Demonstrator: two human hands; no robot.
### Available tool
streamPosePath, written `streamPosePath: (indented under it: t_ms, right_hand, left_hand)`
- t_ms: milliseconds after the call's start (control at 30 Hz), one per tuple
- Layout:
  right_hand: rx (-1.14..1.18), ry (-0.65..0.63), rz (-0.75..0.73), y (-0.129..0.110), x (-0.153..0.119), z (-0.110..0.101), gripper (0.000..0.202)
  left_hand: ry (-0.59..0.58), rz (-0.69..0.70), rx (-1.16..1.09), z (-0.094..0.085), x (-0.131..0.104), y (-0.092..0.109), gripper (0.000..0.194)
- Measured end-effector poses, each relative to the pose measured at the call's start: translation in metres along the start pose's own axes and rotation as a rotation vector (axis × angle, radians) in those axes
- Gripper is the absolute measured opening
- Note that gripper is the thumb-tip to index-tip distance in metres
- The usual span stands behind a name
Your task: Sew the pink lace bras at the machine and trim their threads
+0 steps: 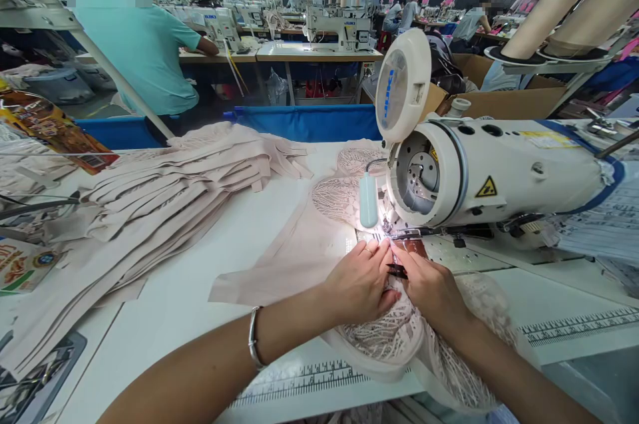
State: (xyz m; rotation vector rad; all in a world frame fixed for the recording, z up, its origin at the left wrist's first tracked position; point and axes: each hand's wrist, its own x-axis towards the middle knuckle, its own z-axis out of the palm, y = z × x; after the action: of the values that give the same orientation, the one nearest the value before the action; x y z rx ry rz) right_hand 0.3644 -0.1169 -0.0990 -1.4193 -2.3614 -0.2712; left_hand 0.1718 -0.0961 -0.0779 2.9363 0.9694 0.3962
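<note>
Pale pink lace fabric (382, 331) lies under the needle area of a white sewing machine (504, 168) and hangs over the table's front edge. My left hand (362, 281) presses on the fabric, fingers closed together, their tips gripping it just in front of the needle. Close against it, my right hand (432, 287) pinches the same fabric between thumb and fingers. A small black tool (398, 271) shows between the two hands, partly hidden by my right one; its kind is unclear. A small light-blue lamp (368, 201) hangs beside the needle, whose tip is hidden in glare.
Long pale fabric strips (190, 191) are piled on the left of the table. A bottle (54, 128) lies tilted behind them. Thread cones (544, 14) stand at the upper right. Ruler tape (309, 377) runs along the front edge. Ahead sits a person in a turquoise shirt (132, 51).
</note>
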Motion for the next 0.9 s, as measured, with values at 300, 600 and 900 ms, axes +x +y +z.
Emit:
streamPosePath:
  t_ms: [300,600,900]
  right_hand:
    - [0.001,-0.001,0.033,-0.0005,0.0052,0.0037,0.049]
    - [0.034,0.015,0.046,-0.0002,0.0034,0.003,0.043]
    - [0.006,-0.034,0.109,-0.0007,0.0077,0.0036,0.058]
  left_hand:
    - [0.04,0.013,0.001,0.0024,-0.0043,-0.0026,0.056]
    - [0.031,0.011,-0.013,0.0046,-0.0046,-0.0068,0.058]
    - [0.035,-0.022,0.052,0.0,-0.0059,-0.0058,0.066]
